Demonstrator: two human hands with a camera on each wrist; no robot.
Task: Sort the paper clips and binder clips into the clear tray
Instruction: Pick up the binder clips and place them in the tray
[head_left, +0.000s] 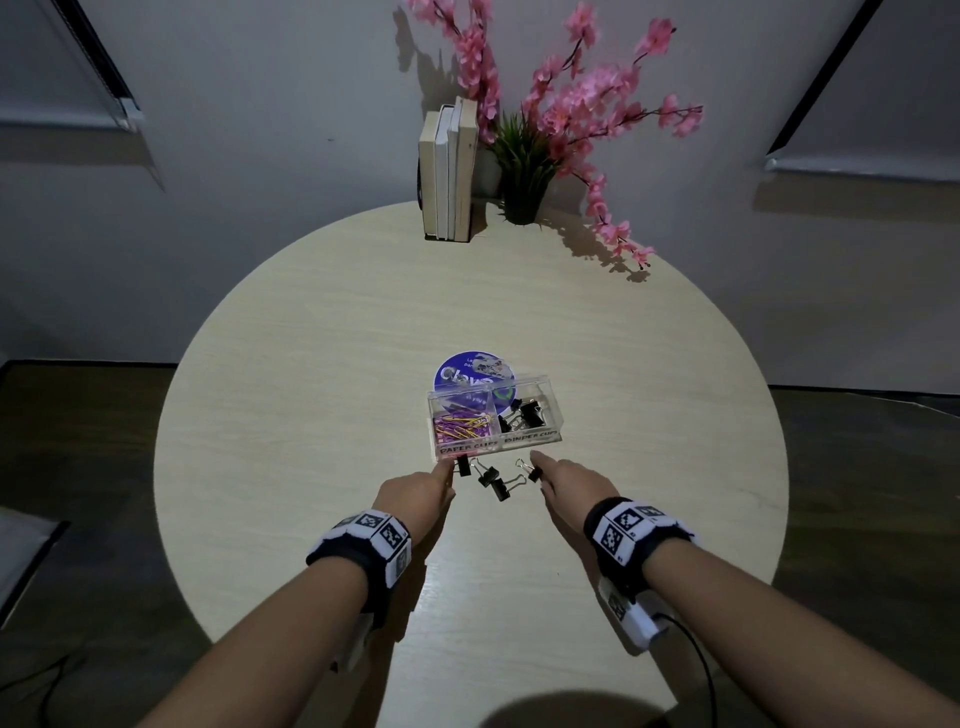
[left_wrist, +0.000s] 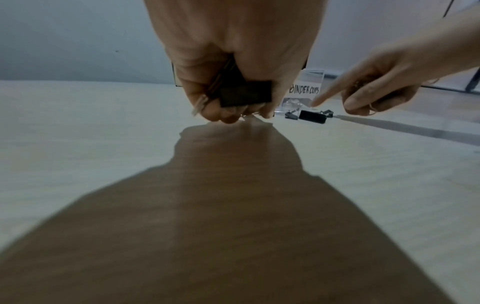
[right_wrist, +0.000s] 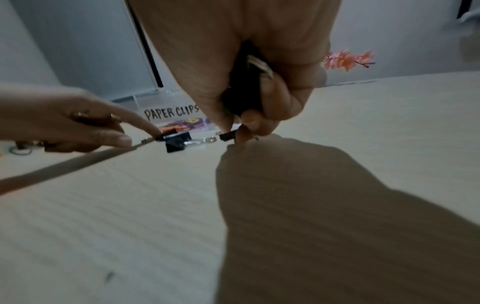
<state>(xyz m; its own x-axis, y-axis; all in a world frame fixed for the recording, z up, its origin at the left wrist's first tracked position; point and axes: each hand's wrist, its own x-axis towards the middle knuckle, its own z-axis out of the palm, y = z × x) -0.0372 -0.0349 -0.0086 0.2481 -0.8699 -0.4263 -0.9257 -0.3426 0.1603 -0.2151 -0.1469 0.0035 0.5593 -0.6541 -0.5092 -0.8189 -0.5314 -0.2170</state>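
A: Where's the clear tray (head_left: 550, 410)?

B: Just below the middle of the head view, on the round table (head_left: 311, 364). Its left compartment, labelled PAPER CLIPS, holds the coloured paper clips (head_left: 464, 424); the right one, labelled BINDER CLIPS, holds several black binder clips (head_left: 522, 414).

A: And what's outside it?

B: Loose binder clips lie just below the tray's front wall, between the two hands. One pair (head_left: 491, 479) sits in the middle of that gap, touching neither hand.

A: The left hand?

B: The left hand (head_left: 415, 496) comes up from the lower left. In its wrist view the fingers curl round a black binder clip (left_wrist: 245, 93), and the forefinger reaches out to another clip (head_left: 462, 464) on the table by the tray's front left corner.

A: The right?

B: The right hand (head_left: 571, 483) mirrors it from the lower right. Its wrist view shows curled fingers gripping a dark clip (right_wrist: 244, 90) against the palm, while the fingertips pinch a further small clip (right_wrist: 228, 136) at the table surface. How many clips each palm holds I cannot tell.

A: Further out?

B: A blue round lid (head_left: 467, 371) lies behind the tray. At the top of the frame stand a few upright books (head_left: 449, 171) and a potted plant (head_left: 522, 171) with pink blossom branches (head_left: 597, 98).
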